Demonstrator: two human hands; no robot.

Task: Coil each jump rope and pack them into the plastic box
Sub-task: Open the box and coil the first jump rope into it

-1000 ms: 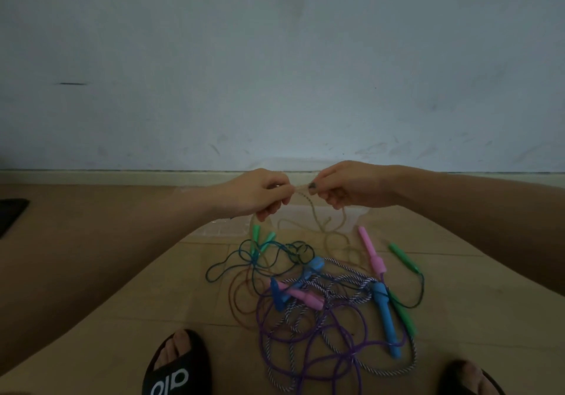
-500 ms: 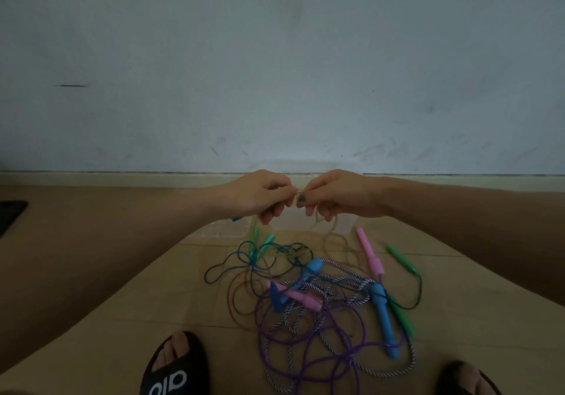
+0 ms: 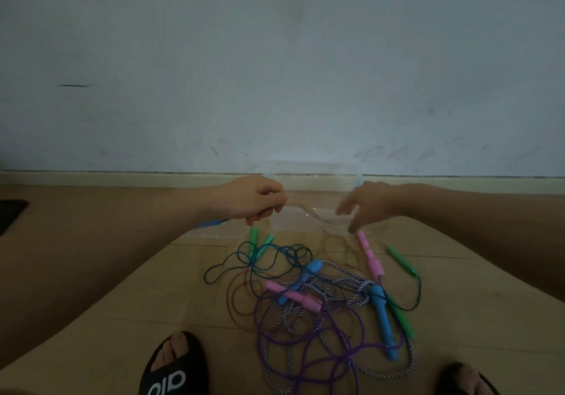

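My left hand (image 3: 253, 200) grips a thin pale jump rope (image 3: 308, 212) above the floor. The rope sags to the right, reaching my right hand (image 3: 370, 208), which is blurred with its fingers spread; the cord seems to run under them. Just behind both hands stands the clear plastic box (image 3: 305, 164) against the wall, with a blue latch (image 3: 211, 223) at its left. On the tiles below lies a tangle: a purple rope (image 3: 308, 364), a striped rope with blue handles (image 3: 383, 321), pink handles (image 3: 371, 257), green handles (image 3: 400, 258) and a dark teal rope (image 3: 244, 260).
My two feet in black sandals (image 3: 174, 370) are at the bottom edge, one on each side of the tangle. A dark flat object (image 3: 10, 211) lies at the far left. The wall and its skirting (image 3: 122, 178) close off the floor behind the box.
My hands were pinching the pale rope close together. Now the right hand has swung away to the right and down with its fingers spread, and the left hand holds its grip.
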